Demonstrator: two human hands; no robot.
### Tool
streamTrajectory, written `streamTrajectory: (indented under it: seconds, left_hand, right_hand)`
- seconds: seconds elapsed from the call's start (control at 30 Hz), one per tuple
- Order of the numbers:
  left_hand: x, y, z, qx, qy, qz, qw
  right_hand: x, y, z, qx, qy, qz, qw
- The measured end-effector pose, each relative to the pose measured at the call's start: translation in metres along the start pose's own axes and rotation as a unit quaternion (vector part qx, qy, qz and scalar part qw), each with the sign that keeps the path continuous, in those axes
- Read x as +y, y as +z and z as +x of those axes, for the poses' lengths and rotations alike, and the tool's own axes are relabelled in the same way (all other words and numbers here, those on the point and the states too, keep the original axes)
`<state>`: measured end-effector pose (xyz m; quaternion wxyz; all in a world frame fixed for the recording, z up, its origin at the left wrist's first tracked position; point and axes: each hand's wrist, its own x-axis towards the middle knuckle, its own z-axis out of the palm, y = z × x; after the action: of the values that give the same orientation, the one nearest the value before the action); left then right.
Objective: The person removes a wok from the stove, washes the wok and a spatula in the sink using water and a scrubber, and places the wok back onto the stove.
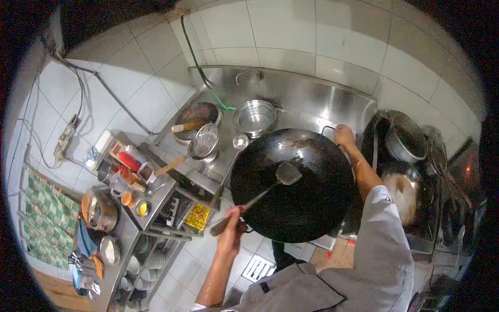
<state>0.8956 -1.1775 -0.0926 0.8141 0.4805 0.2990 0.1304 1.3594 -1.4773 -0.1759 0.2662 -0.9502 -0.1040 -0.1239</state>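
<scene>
A large black wok [312,213] fills the middle of the view, with its dark, shiny inside facing up. My right hand [344,136] is closed around the wok's loop handle at the far right rim. At the near left rim, my left hand [231,231] grips the handle of a wok spatula [289,173], whose metal blade lies over the wok's inside. Another loop handle of the wok shows beside my left hand; I cannot tell whether the fingers hold it too. Just past the left rim lies a ladle [240,142].
Behind the wok stands a metal basin [254,117], with a strainer [205,140] and a wooden-handled brush [188,126] to its left. A side shelf holds a red bottle [129,161], jars and a yellow-filled tray [197,216]. Pots [405,136] stand at right.
</scene>
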Motion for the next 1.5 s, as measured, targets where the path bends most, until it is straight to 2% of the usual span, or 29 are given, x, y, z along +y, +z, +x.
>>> streamTrajectory:
  seconds: [0.13,0.23,0.3,0.33,0.37,0.4,0.47,0.5,0.53,0.57,0.6,0.67,0.7,0.73,0.8,0.87,0.93,1.07,1.1,1.13,1.17,1.23,1.27,1.33,1.37,1.4,1.43,1.47,1.5]
  left_hand:
    - [-0.019,0.036,0.081,-0.085,-0.008,-0.015,0.996]
    - [-0.024,0.058,0.119,-0.126,-0.062,0.035,0.99]
    - [-0.039,0.067,0.142,-0.147,-0.064,0.039,0.986]
    - [-0.053,0.069,0.153,-0.143,-0.052,0.054,0.987]
    - [-0.06,0.07,0.161,-0.148,-0.041,0.076,0.985]
    - [-0.066,0.071,0.17,-0.156,-0.03,0.1,0.982]
    - [-0.082,0.069,0.185,-0.18,0.004,0.068,0.981]
    - [-0.085,0.074,0.189,-0.206,0.048,0.02,0.977]
    - [-0.086,0.073,0.192,-0.231,0.091,-0.028,0.968]
    - [-0.08,0.071,0.196,-0.235,0.085,0.08,0.965]
    - [-0.087,0.068,0.199,-0.231,0.078,0.071,0.967]
    - [-0.105,0.072,0.207,-0.234,0.098,0.058,0.965]
    - [-0.108,0.07,0.207,-0.25,0.08,-0.057,0.963]
    - [-0.11,0.064,0.209,-0.251,0.074,-0.069,0.963]
    - [-0.085,0.047,0.211,-0.251,0.229,0.148,0.929]
    - [-0.086,0.032,0.218,-0.311,0.187,0.19,0.912]
    - [-0.072,0.024,0.22,-0.328,0.245,0.228,0.884]
    - [-0.043,-0.007,0.232,-0.44,0.247,0.164,0.848]
    - [-0.05,-0.022,0.233,-0.434,0.282,0.237,0.822]
    - [-0.074,-0.042,0.238,-0.436,0.302,0.162,0.832]
    - [-0.128,-0.073,0.249,-0.466,0.196,0.081,0.859]
    - [-0.133,-0.145,0.265,-0.502,0.127,0.188,0.835]
    - [-0.088,-0.188,0.277,-0.5,0.173,0.364,0.767]
    - [-0.012,-0.25,0.284,-0.498,0.104,0.469,0.722]
    - [-0.016,-0.297,0.286,-0.44,0.059,0.475,0.76]
    - [-0.025,-0.347,0.28,-0.379,0.018,0.478,0.792]
    - [-0.008,-0.381,0.269,-0.332,0.05,0.466,0.818]
    - [-0.023,-0.434,0.268,-0.309,0.12,0.478,0.813]
    - [0.008,-0.452,0.25,-0.256,0.036,0.484,0.836]
  right_hand:
    - [0.029,0.012,0.063,-0.032,0.055,-0.119,0.991]
    - [0.063,0.048,0.097,0.047,0.174,-0.092,0.979]
    - [0.158,0.105,0.142,0.008,0.098,-0.22,0.971]
    - [0.207,0.124,0.164,-0.096,0.063,-0.249,0.962]
    - [0.162,0.1,0.147,-0.102,0.073,-0.3,0.946]
    - [0.229,0.145,0.168,-0.006,0.1,-0.285,0.953]
    - [0.338,0.189,0.189,-0.027,-0.198,-0.466,0.862]
    - [0.309,0.173,0.172,0.05,-0.01,-0.281,0.958]
    - [0.297,0.163,0.167,-0.001,-0.004,-0.309,0.951]
    - [0.285,0.154,0.163,-0.054,-0.001,-0.336,0.94]
    - [0.286,0.148,0.16,-0.106,0.0,-0.359,0.927]
    - [0.299,0.142,0.156,-0.18,0.025,-0.213,0.96]
    - [0.28,0.132,0.149,-0.215,0.046,-0.139,0.966]
    - [0.258,0.117,0.137,-0.157,0.017,-0.166,0.974]
    - [0.138,0.063,0.1,-0.034,-0.031,-0.222,0.974]
    - [-0.032,0.009,0.058,-0.075,-0.1,-0.114,0.986]
    - [-0.211,-0.023,0.001,-0.09,-0.046,0.034,0.994]
    - [-0.429,-0.019,-0.099,-0.189,-0.036,0.143,0.971]
    - [-0.452,-0.007,-0.121,-0.243,-0.039,0.158,0.956]
    - [-0.47,0.007,-0.141,-0.296,-0.039,0.172,0.939]
    - [-0.49,0.029,-0.155,-0.344,0.02,0.188,0.92]
    - [-0.489,0.091,-0.185,-0.379,0.068,0.163,0.908]
    - [-0.463,0.141,-0.201,-0.369,0.053,0.119,0.92]
    - [-0.41,0.241,-0.231,-0.324,0.067,-0.081,0.94]
    - [-0.389,0.273,-0.243,-0.318,0.077,-0.072,0.942]
    - [-0.366,0.297,-0.25,-0.279,0.001,-0.133,0.951]
    - [-0.356,0.311,-0.251,-0.238,-0.073,-0.194,0.949]
    - [-0.356,0.318,-0.247,-0.229,-0.062,-0.19,0.953]
    - [-0.355,0.324,-0.245,-0.28,0.057,-0.156,0.945]
